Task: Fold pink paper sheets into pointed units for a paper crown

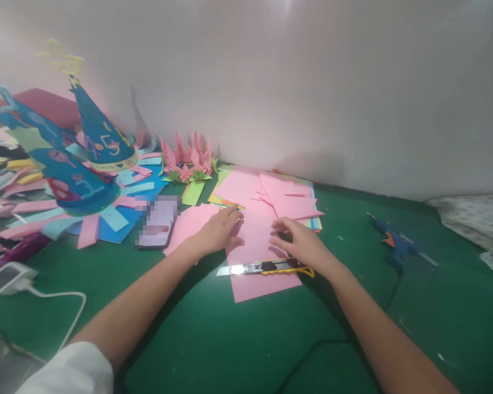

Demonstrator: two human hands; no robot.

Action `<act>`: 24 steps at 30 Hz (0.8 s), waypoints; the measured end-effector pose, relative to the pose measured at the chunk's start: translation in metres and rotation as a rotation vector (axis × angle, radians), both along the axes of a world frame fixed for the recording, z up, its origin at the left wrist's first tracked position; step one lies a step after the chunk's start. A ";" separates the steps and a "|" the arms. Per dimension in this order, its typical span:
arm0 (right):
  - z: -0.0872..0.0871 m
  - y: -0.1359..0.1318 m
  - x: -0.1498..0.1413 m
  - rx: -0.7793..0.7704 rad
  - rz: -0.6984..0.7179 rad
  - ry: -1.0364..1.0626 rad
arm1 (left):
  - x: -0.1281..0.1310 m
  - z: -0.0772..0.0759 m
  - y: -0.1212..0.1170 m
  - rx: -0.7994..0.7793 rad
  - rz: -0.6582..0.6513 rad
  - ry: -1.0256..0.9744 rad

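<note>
Pink paper sheets (252, 246) lie on the green table in front of me, partly overlapping. My left hand (219, 230) is over the left edge of the middle sheet, fingers apart and nothing in them. On the sheet's right side rests my right hand (298, 241), its fingers bent but spread, also without anything held. A yellow-handled utility knife (267, 267) with its blade out lies across the lower part of the sheet, its handle end beside my right wrist. Cut pink pieces (290, 200) with slits are stacked just beyond my hands, over coloured paper.
A phone (158, 221) lies left of my left hand. Behind it stand a pink paper crown (188, 161) and decorated blue cone hats (101, 131). At right is a blue glue gun (398, 241) with a dark cord. A white charger (10, 277) with cable sits at left.
</note>
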State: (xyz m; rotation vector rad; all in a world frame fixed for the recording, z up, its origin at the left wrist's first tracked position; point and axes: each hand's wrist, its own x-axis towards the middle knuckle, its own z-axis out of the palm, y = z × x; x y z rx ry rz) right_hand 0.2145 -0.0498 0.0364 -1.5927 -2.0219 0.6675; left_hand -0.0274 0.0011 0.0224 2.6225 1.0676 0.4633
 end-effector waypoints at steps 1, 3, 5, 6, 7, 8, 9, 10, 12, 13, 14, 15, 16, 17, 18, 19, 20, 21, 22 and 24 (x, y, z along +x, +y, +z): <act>0.004 -0.004 -0.001 -0.006 0.090 -0.020 | 0.000 -0.001 0.000 -0.009 0.010 0.004; 0.011 -0.013 -0.003 -0.057 0.277 -0.060 | 0.001 -0.003 0.001 -0.021 0.028 -0.001; 0.015 -0.021 -0.004 -0.127 0.408 -0.074 | 0.001 -0.002 0.002 -0.032 0.036 -0.006; 0.016 -0.024 -0.003 -0.146 0.435 -0.071 | 0.001 -0.001 0.003 -0.041 0.042 -0.005; 0.017 -0.026 -0.002 -0.158 0.449 -0.062 | 0.001 0.000 0.003 -0.052 0.053 0.000; 0.017 -0.027 0.001 -0.163 0.454 -0.050 | 0.001 0.001 0.003 -0.066 0.065 0.005; 0.016 -0.028 0.005 -0.165 0.455 -0.034 | 0.001 0.002 0.003 -0.079 0.079 0.010; 0.015 -0.028 0.010 -0.173 0.451 -0.018 | 0.001 0.002 0.003 -0.093 0.089 0.012; 0.014 -0.026 0.023 -0.202 0.426 0.021 | -0.001 0.002 0.004 -0.114 0.086 0.009; 0.013 -0.024 0.031 -0.220 0.394 0.051 | -0.001 0.001 0.004 -0.118 0.073 0.002; 0.012 -0.022 0.038 -0.226 0.337 0.082 | -0.002 0.001 0.005 -0.120 0.056 -0.006; 0.009 -0.019 0.045 -0.229 0.281 0.096 | -0.003 0.000 0.005 -0.120 0.040 -0.015; 0.007 -0.016 0.052 -0.185 0.185 0.113 | -0.004 0.000 0.005 -0.120 0.029 -0.022; 0.003 -0.013 0.057 -0.127 0.092 0.102 | -0.004 0.000 0.006 -0.120 0.027 -0.025; -0.002 -0.010 0.060 -0.048 0.007 0.083 | -0.004 0.000 0.006 -0.120 0.031 -0.025; -0.007 -0.007 0.063 0.039 -0.080 0.069 | -0.004 0.000 0.006 -0.121 0.039 -0.020; -0.012 -0.004 0.064 0.127 -0.153 0.052 | -0.004 0.000 0.005 -0.122 0.046 -0.014; -0.017 -0.001 0.064 0.194 -0.208 0.026 | -0.004 0.000 0.005 -0.123 0.053 -0.009; -0.021 0.001 0.064 0.247 -0.255 -0.022 | -0.003 0.001 0.005 -0.127 0.058 -0.006; -0.028 0.004 0.062 0.321 -0.273 -0.142 | -0.003 0.001 0.004 -0.142 0.066 -0.010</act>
